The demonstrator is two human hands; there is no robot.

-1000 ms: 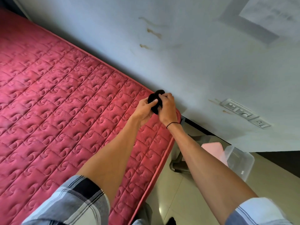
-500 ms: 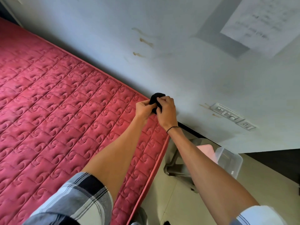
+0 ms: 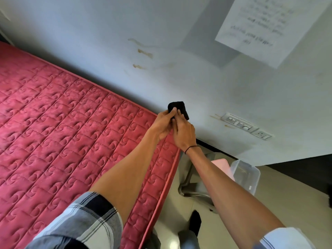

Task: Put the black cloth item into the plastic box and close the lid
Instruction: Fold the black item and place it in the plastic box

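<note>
Two hands [image 3: 175, 124], one compact black cloth [image 3: 178, 109].

Small black folded cloth item [image 3: 179, 108]: matt, soft weave, no sheen. Red quilted fabric mattress [image 3: 62, 132], at 9 o'clock of it: velvety nap, stitched swirl pattern, raised seams. Clear rectangular plastic box [image 3: 246, 175], at 4 o'clock: smooth, translucent, slightly glossy. Pink flat plastic lid [image 3: 221, 163] beside it: smooth, satin. Pale tiled floor [image 3: 280, 200]: polished, reflective. White painted wall [image 3: 215, 83]: matt, stained. White paper sheet [image 3: 265, 27], at 1 o'clock: matt.
</note>
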